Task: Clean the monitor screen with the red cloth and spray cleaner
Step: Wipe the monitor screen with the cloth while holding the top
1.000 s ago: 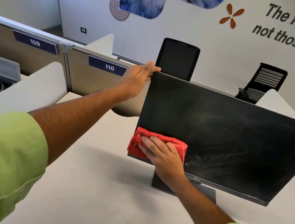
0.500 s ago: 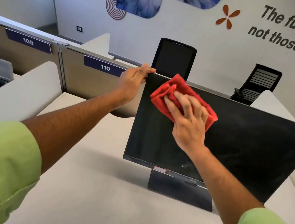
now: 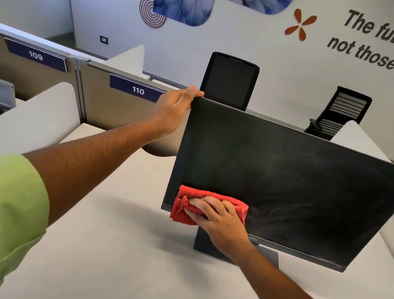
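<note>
The black monitor stands on the white desk, its dark screen streaked with smears toward the lower right. My left hand grips the monitor's top left corner, thumb on the top edge and fingers behind. My right hand presses the bunched red cloth flat against the screen's bottom left corner, fingers spread over it. The cloth overlaps the lower bezel. No spray cleaner is in view.
The monitor's stand sits on the white desk. Curved white dividers flank the desk, with partition panels labelled 109 and 110 behind. Two black chairs stand beyond the partition.
My right hand has swept the red cloth from the screen's top left down to its bottom left corner. My left hand keeps its hold on the top corner.
</note>
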